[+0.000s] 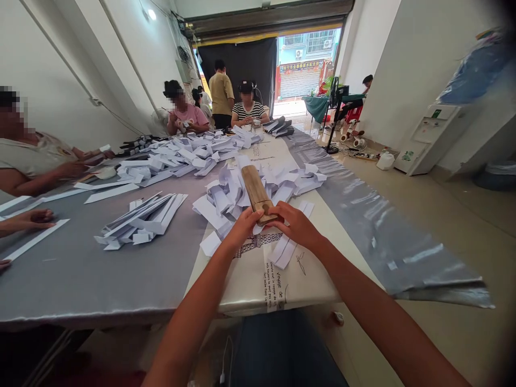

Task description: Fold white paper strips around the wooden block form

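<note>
A long brown wooden block [256, 185] is held between both my hands above the table, tilted with its far end up and left. Near its close end it shows a cross line and a dark round spot. My left hand [244, 226] grips the lower left corner, thumb on the edge. My right hand [297, 223] holds the lower right side, its thumb and fingertips at the near end. Folded white paper pieces [221, 199] lie heaped behind and around the block. A flat folded paper strip [284, 250] lies beneath my right hand.
A bundle of paper strips [141, 220] lies to the left, and a bigger paper heap [181, 153] farther back. Several people sit around the table [161, 285]; a co-worker's hand [36, 219] is at far left. A water dispenser [429, 137] and a fan [334, 107] stand right.
</note>
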`<state>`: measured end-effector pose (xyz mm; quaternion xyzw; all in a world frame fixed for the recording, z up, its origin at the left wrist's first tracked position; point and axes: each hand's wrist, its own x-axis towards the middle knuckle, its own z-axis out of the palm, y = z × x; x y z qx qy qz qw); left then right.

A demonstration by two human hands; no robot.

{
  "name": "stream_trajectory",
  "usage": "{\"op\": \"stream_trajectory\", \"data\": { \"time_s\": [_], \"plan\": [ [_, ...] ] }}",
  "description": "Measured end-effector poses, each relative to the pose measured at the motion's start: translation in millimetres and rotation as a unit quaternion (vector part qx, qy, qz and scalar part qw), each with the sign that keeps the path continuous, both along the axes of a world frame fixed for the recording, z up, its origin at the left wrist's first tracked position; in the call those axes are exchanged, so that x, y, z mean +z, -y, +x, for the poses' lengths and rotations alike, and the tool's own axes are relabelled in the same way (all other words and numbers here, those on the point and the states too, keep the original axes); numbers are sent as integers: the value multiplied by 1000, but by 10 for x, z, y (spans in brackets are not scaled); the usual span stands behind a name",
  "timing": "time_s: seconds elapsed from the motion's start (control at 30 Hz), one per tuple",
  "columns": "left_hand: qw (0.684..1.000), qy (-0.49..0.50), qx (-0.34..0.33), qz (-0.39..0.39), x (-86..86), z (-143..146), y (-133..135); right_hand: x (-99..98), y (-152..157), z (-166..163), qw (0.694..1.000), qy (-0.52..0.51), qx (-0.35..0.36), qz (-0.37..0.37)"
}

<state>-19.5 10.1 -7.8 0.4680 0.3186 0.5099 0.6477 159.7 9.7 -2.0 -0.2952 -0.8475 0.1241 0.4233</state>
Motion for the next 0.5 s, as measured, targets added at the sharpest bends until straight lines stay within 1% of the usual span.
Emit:
{"op": "stream_trajectory", "data": {
  "time_s": [0.07,0.13,0.2,0.23,0.27,0.3,0.37,0.43,0.5],
  "plan": [
    [997,-29,22,69,21,21,27,0,23,-30,997,-76,-10,-16],
    [979,-62,71,182,42,37,60,0,48,-62,986,-158,-27,-45],
    [940,-96,129,301,47,52,89,-3,74,-92,972,-219,-47,-77],
    [919,-116,152,345,41,61,101,-6,87,-107,965,-240,-54,-91],
    [903,-131,169,372,30,73,110,-12,100,-123,959,-258,-56,-103],
    [894,-139,185,383,16,87,118,-19,112,-140,953,-275,-55,-115],
    [894,-132,214,371,-13,120,133,-37,134,-178,939,-309,-38,-146],
    [904,-104,232,343,-28,153,152,-55,153,-217,921,-345,-17,-181],
    [920,-78,233,306,-21,179,173,-64,167,-249,905,-372,-2,-205]
  ]
}}
